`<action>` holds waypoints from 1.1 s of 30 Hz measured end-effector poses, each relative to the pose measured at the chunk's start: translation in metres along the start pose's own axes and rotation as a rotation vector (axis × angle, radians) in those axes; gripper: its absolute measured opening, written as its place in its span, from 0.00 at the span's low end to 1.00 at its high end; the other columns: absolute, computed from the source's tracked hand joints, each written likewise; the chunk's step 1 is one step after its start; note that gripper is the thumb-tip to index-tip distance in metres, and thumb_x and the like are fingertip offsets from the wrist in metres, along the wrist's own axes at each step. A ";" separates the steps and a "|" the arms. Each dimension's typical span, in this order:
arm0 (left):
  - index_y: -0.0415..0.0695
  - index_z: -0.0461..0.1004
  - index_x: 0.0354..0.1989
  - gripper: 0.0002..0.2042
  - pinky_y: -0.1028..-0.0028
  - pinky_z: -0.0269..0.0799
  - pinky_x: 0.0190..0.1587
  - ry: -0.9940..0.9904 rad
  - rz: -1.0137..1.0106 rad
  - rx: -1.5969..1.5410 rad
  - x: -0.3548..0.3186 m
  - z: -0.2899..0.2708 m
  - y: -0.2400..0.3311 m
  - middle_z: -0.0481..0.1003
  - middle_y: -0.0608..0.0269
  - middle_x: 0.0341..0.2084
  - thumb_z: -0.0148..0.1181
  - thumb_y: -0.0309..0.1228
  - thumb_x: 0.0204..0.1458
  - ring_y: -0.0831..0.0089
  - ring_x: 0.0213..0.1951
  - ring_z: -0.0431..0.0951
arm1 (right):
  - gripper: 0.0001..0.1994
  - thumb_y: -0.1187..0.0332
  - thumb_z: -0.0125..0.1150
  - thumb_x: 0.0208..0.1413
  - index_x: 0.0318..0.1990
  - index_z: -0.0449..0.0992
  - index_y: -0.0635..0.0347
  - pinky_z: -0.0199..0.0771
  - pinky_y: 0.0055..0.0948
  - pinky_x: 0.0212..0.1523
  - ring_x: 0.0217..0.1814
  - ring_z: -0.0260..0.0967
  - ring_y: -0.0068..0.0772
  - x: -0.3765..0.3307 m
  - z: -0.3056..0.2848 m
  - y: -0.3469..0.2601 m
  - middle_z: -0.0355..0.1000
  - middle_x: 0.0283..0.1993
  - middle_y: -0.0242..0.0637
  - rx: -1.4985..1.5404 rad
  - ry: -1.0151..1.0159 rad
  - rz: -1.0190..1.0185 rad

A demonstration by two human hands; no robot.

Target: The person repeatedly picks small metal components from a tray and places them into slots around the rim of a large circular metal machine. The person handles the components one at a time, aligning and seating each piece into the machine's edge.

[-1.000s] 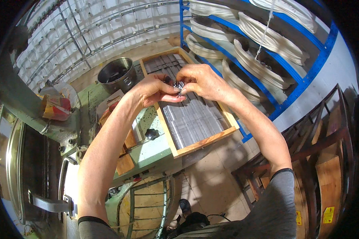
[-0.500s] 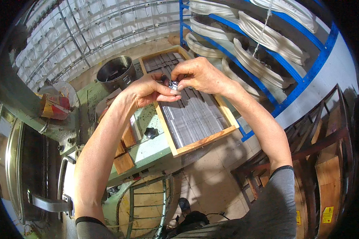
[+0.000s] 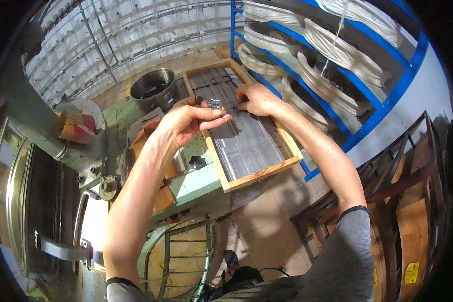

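Lower R, to your R side: a yellow label (image 3: 411, 273), roughly rect., sits low on an upright wooden board (image 3: 412, 226) in the dark metal rack (image 3: 428, 171); its dark print is too sm. to read. A 2nd yellow tag (image 3: 375, 276), partly cut off from view, shows on the neighboring board (image 3: 381, 251), just beside your R sleeve (image 3: 337, 251); its print is illeg. too. Far L, by the green machine (image 3: 40, 103), a red-and-yellow pkg. (image 3: 78, 127) faces you, any lettering too blurred to make out. No legible txt or nos.
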State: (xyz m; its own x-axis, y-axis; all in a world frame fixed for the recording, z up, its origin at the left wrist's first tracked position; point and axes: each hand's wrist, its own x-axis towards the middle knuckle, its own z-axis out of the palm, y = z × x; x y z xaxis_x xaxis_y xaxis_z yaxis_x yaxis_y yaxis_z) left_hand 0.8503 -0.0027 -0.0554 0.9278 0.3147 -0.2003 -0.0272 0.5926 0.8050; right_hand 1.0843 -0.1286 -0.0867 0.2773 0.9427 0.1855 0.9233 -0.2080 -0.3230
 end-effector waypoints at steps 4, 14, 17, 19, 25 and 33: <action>0.31 0.67 0.54 0.20 0.55 0.84 0.60 0.087 0.142 0.061 -0.032 0.005 -0.014 0.75 0.42 0.48 0.60 0.08 0.54 0.41 0.56 0.80 | 0.09 0.69 0.71 0.51 0.37 0.80 0.62 0.74 0.41 0.41 0.37 0.77 0.42 0.001 -0.012 -0.014 0.80 0.34 0.43 0.103 0.091 0.001; 0.39 0.71 0.40 0.14 0.60 0.88 0.51 0.244 0.291 0.000 -0.174 0.001 -0.047 0.84 0.47 0.39 0.69 0.11 0.51 0.54 0.43 0.87 | 0.08 0.74 0.67 0.63 0.47 0.84 0.62 0.75 0.22 0.45 0.41 0.74 0.15 -0.085 -0.035 -0.184 0.81 0.40 0.27 1.007 -0.202 -0.177; 0.36 0.73 0.54 0.21 0.62 0.87 0.52 0.289 0.349 0.001 -0.232 -0.003 -0.051 0.83 0.47 0.42 0.69 0.12 0.52 0.55 0.44 0.87 | 0.07 0.75 0.70 0.60 0.45 0.84 0.66 0.77 0.22 0.44 0.40 0.76 0.17 -0.114 -0.019 -0.243 0.81 0.39 0.29 1.131 -0.185 -0.139; 0.38 0.75 0.57 0.22 0.63 0.87 0.52 0.327 0.317 0.047 -0.274 -0.008 -0.052 0.84 0.49 0.44 0.67 0.14 0.53 0.58 0.44 0.87 | 0.07 0.76 0.71 0.59 0.44 0.84 0.66 0.78 0.22 0.45 0.41 0.77 0.18 -0.127 -0.008 -0.278 0.81 0.39 0.30 1.148 -0.219 -0.139; 0.32 0.76 0.56 0.20 0.60 0.87 0.51 0.491 0.342 0.027 -0.402 -0.024 -0.056 0.82 0.45 0.45 0.68 0.13 0.52 0.53 0.44 0.87 | 0.06 0.74 0.71 0.59 0.43 0.84 0.64 0.77 0.20 0.43 0.39 0.77 0.16 -0.156 0.031 -0.388 0.81 0.38 0.28 1.240 -0.325 -0.189; 0.32 0.76 0.54 0.18 0.58 0.86 0.56 0.530 0.397 0.074 -0.584 -0.093 -0.063 0.82 0.48 0.45 0.68 0.16 0.55 0.54 0.46 0.87 | 0.05 0.75 0.71 0.60 0.42 0.84 0.67 0.78 0.23 0.40 0.37 0.76 0.17 -0.201 0.093 -0.561 0.82 0.37 0.30 1.308 -0.356 -0.240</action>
State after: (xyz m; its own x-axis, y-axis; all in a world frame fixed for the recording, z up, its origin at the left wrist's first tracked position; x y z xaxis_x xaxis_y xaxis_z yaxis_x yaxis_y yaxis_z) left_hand 0.2756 -0.1552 -0.0407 0.5436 0.8317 -0.1128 -0.2862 0.3101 0.9066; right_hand 0.4860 -0.1766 -0.0292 -0.1176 0.9768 0.1790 -0.0367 0.1759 -0.9837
